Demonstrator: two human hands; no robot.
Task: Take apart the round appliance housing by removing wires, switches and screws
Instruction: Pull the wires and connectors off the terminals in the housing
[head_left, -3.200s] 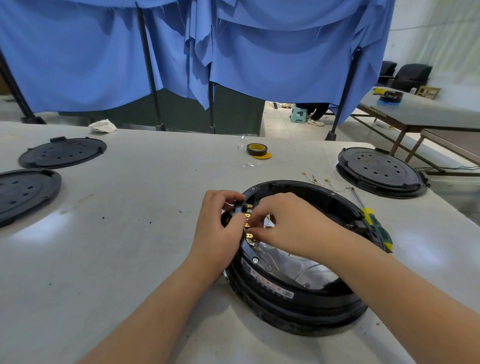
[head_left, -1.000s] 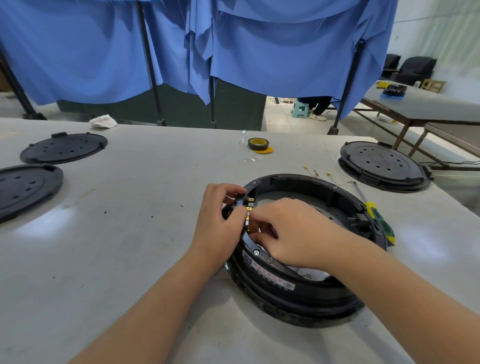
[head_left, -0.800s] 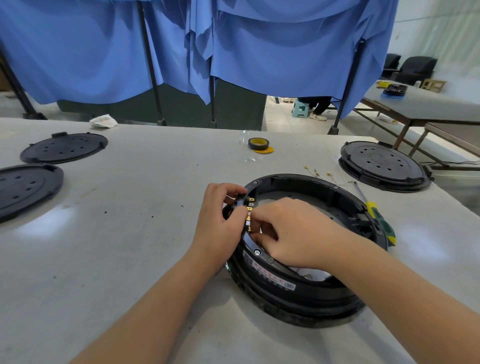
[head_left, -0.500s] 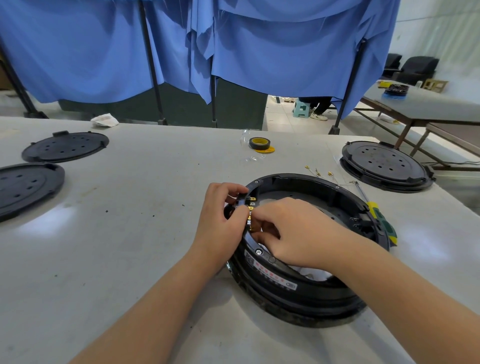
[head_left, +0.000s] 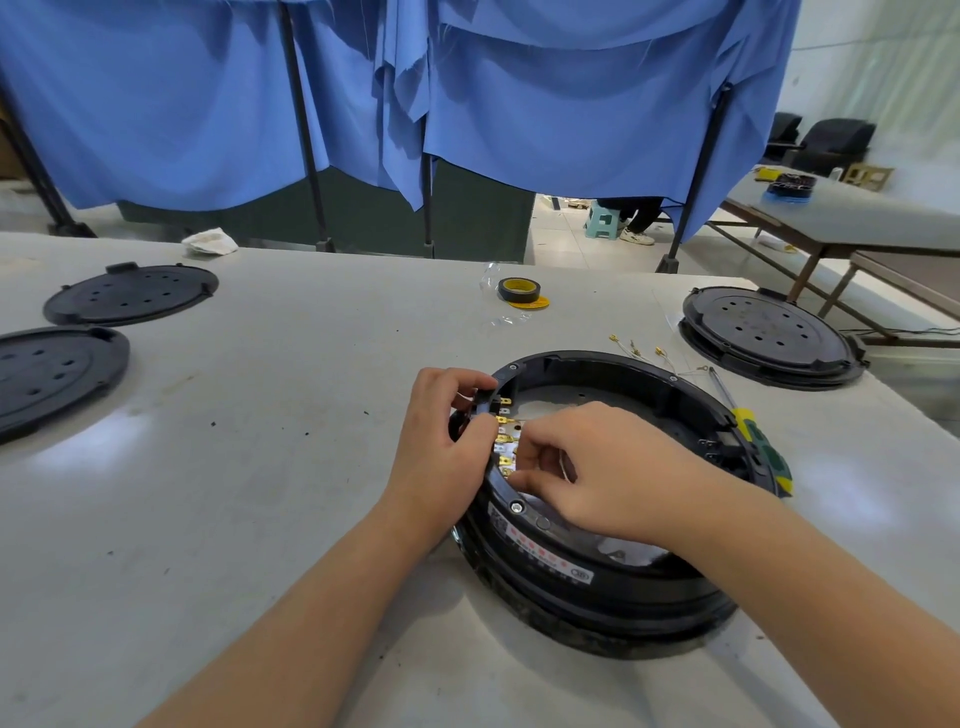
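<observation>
So the round black plastic appliance housing (head_left: 597, 519) sits on the pale grey surface (head_left: 260, 467) right in front, open side up. The bit that matters is the black switch block with brass spade terminals (head_left: 501, 434) on the housing's left inner wall. The terminals stack in a row along the rim and poke inward, straight at the right hand (head_left: 587, 462). Left hand (head_left: 441, 441) curls over the rim from outside, gripping the switch block. Right hand comes from inside, fingers pinched at the lower terminals; can't tell if there's a wire in them. Looks like a pull toward the housing's centre is next.
</observation>
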